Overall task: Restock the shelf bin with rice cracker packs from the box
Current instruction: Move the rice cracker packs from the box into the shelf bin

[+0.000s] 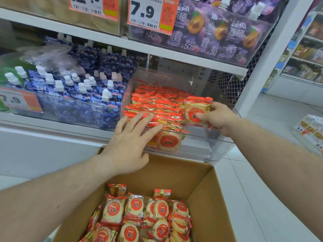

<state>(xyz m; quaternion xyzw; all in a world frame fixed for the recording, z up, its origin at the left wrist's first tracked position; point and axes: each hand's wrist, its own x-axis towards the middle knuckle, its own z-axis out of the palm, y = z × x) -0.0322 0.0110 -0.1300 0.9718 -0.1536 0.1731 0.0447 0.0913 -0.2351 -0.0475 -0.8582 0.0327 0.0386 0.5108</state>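
Nearest the camera, an open cardboard box [201,173] sits below the shelf, its bottom covered with rice cracker packs [136,215] in clear wrap with red round labels and red-and-gold sealed ends.

Far left on the shelf, an orange price tag [21,100] reading 7.9 hangs on the front of a clear bin of blue spouted jelly pouches [83,88] with white caps.

Next comes the left hand [129,145], reaching over the box's far edge. Its fingers are straight and spread, and the fingertips [150,116] press on the red tops of the stacked packs [153,102] that fill the left part of the clear shelf bin [218,138]. One more pack stands behind the bin's front wall, just under that hand.

To the right, the right hand [218,117] grips a single rice cracker pack [197,110], thumb on its red label and the other fingers curled behind it. This held pack is upright, inside the bin, touching the right side of the stacked row. The bin's right part shows bare clear plastic.

Above, a second 7.9 tag [150,13] fronts a bin of purple plum jelly pouches [227,32]. At the far right, another shelving unit [304,58] stands across a white tiled floor [262,189].
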